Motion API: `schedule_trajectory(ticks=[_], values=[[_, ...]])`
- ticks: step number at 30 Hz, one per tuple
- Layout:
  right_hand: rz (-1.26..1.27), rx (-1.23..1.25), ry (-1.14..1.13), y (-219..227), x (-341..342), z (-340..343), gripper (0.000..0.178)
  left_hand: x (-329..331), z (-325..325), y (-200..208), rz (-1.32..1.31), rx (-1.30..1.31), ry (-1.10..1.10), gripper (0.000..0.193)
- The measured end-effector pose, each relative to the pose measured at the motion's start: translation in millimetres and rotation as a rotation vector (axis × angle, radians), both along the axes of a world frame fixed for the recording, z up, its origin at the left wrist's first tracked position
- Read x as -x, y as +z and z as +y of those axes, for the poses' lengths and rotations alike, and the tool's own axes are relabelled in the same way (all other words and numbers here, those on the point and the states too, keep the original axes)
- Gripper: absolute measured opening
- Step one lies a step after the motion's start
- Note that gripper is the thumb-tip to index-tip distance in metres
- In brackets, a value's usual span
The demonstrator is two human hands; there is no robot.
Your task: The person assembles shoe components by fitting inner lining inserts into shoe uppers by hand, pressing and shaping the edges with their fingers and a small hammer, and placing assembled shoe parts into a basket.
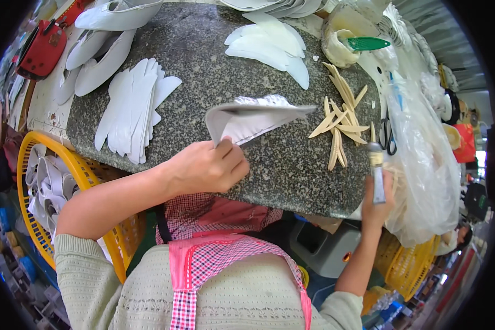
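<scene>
My left hand [208, 166] pinches the near corner of a white, curved sheet piece [253, 118] and holds it lifted over the grey speckled stone slab [203, 71]. At the slab's right edge my right hand [378, 201] grips a small brush [376, 170] by its handle, bristles pointing up. A heap of thin beige strips [341, 121] lies between the two hands. Black-handled scissors [388, 136] rest just beyond the brush.
Stacks of white cut pieces lie at the slab's left [135, 107] and far middle [272, 44]. A yellow basket [88, 176] with white pieces stands at the left, another yellow basket [410, 264] at the lower right. A clear plastic bag [423, 159] hangs at the right. A green comb-like tool [368, 43] lies at the back.
</scene>
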State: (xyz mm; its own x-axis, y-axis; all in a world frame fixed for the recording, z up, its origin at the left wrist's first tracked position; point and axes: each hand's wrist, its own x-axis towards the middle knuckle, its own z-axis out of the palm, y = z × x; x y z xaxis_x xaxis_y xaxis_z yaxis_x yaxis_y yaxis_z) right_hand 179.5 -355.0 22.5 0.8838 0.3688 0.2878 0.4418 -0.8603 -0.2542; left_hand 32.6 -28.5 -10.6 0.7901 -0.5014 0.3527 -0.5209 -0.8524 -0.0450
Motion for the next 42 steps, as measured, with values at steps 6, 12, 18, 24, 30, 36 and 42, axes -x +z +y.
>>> schedule_trajectory(ticks=[6,12,18,24,30,36,42], values=[[-0.213,0.286,-0.068,-33.5,-46.7,-52.7,0.032,-3.1,14.7,3.8,-0.205,0.116,-0.074,0.012],[-0.077,-0.319,0.758,19.0,18.7,125.5,0.059,-13.0,7.5,49.1,0.064,0.624,0.014,0.015],[0.904,-0.553,0.897,28.7,6.5,159.1,0.023,-20.3,20.3,74.2,0.025,0.955,0.295,0.014],[1.370,-1.197,0.720,33.4,-5.6,166.7,0.035,-8.4,32.2,73.8,0.173,1.225,0.350,0.019],[1.369,-1.492,0.523,32.7,17.3,186.3,0.037,-20.8,-4.7,69.6,0.329,1.235,0.345,0.026],[1.196,-1.386,0.572,32.7,23.5,180.3,0.048,-31.9,-5.8,69.8,0.614,1.708,0.327,0.024],[1.204,-1.370,0.590,39.6,21.3,174.0,0.051,-33.6,-8.2,72.0,0.736,1.964,0.155,0.023]])
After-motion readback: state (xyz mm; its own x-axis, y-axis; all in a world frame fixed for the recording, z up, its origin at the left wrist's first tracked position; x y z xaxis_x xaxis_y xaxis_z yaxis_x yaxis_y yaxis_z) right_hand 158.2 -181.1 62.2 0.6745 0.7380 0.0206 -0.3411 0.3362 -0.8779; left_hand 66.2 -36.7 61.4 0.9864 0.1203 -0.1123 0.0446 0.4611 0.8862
